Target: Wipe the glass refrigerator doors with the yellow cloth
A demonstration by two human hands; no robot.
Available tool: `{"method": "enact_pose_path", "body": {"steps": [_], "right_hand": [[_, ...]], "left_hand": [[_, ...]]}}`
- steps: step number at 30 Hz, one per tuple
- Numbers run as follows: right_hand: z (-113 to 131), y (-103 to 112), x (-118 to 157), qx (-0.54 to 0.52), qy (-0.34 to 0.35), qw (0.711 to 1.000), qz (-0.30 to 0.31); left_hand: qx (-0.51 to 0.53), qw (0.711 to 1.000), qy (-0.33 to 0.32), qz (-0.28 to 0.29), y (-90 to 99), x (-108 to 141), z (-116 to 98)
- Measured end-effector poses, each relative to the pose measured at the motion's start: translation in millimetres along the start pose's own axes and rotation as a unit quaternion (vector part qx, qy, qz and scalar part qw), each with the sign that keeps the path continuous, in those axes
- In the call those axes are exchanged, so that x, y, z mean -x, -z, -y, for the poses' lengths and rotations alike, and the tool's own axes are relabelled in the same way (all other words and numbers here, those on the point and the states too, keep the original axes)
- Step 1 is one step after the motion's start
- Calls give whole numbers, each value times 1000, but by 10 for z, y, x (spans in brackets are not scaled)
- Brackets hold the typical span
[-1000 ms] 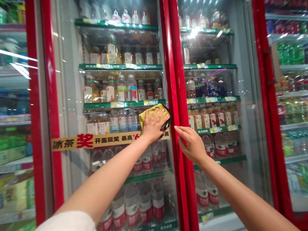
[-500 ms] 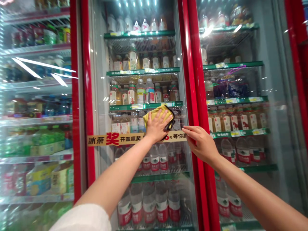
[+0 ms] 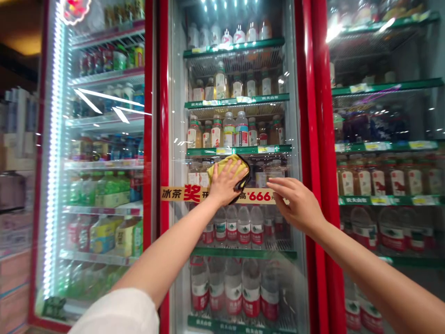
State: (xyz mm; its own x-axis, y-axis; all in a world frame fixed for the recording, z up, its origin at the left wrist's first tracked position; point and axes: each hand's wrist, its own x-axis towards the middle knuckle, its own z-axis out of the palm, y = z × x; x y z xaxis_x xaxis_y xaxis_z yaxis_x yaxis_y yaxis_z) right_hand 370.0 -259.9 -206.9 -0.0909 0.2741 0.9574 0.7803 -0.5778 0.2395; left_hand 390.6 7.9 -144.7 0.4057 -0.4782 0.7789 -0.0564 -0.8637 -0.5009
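Note:
A yellow cloth [image 3: 217,168] with a black edge lies against the glass door [image 3: 239,232] of the middle cooler. My left hand [image 3: 225,183] presses it flat from above with fingers spread, just over the tan strip [image 3: 177,194] with printed characters. To its right, my right hand [image 3: 295,202] is raised near the right part of the same door. Its fingers are extended and somewhat bent, the thumb lies apart below them, and nothing shows between them.
Red frames [image 3: 321,139] separate the coolers. Bottles stand on green-edged shelves [image 3: 243,150] behind the glass. At left is another lit cooler [image 3: 104,164] with drinks, and beyond it stacked boxes [image 3: 14,232].
The view has turned left, so the coolers appear farther right. On the glass, the cloth and my left hand are now farther left along the tan strip. My right hand has also shifted left relative to the door.

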Motion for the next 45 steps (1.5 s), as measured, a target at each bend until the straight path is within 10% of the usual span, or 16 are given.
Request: {"method": "enact_pose_path", "body": {"steps": [4,8,14,19,25,30,34,38,45], "right_hand": [[28,-148,-54,-12,1,1000,-7],[51,-401,173,-24,0,1000,10],[357,-1016,-8,-44,40,998,2],[546,-1309,-571,-57,30,998,-10],[398,-1211,-784,-87,46,995,-9],[349,-1110,-872,-106,64,992,28],[329,-977,-972,-127,97,983,95],[236,-782,-1215,-135,114,972,153],[165,-478,-1592,-170,58,962,208]], "left_hand": [[-8,993,103,-52,129,-201,314],[-21,963,243,-116,-14,172,373],[-49,994,96,-25,-75,593,440],[-75,966,242,-60,-21,636,666],[-59,972,225,-27,2,883,783],[-96,915,379,-102,41,865,1047],[-105,900,421,-51,57,986,861],[-45,926,374,32,225,766,891],[-3,878,479,-5,447,460,1154]]}}
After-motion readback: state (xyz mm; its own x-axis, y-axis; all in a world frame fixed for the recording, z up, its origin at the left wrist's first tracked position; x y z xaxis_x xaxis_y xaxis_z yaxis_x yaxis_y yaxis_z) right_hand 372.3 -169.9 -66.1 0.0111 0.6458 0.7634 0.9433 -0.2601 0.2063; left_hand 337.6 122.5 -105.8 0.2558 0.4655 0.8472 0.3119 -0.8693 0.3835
